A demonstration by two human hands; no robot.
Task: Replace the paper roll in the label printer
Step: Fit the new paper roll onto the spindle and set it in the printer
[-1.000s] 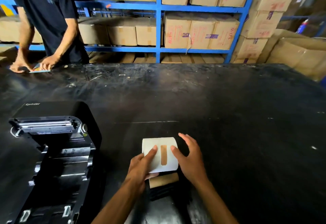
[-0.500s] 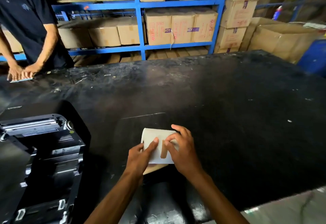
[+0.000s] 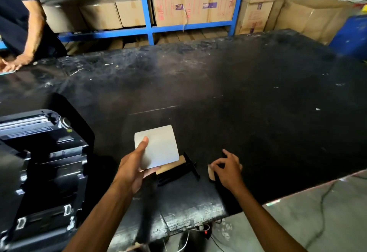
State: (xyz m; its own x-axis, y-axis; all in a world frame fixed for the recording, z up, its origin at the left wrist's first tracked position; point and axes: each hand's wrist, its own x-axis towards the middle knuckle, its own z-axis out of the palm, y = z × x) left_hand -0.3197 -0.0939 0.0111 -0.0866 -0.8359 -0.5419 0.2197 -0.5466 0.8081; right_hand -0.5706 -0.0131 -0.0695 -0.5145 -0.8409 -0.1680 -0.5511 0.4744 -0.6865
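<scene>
Meanwhile, left hand (image 3: 132, 167) around paper roll (image 3: 158, 146), right hand (image 3: 228, 169) pinching tape scrap (image 3: 211, 173).

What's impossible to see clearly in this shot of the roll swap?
Head view only:
- Printer: cut off by the left edge; its roll bay is too dark to read.
- Brown piece under the right hand: mostly covered by the fingers.
- Paper roll: near end hidden by the left hand.
- Black spindle: partly behind the roll.

Matt white paper roll (image 3: 158, 146), glossy black plastic printer (image 3: 43, 164) — the black table (image 3: 238, 97) looks scuffed, dusty and rough.
</scene>
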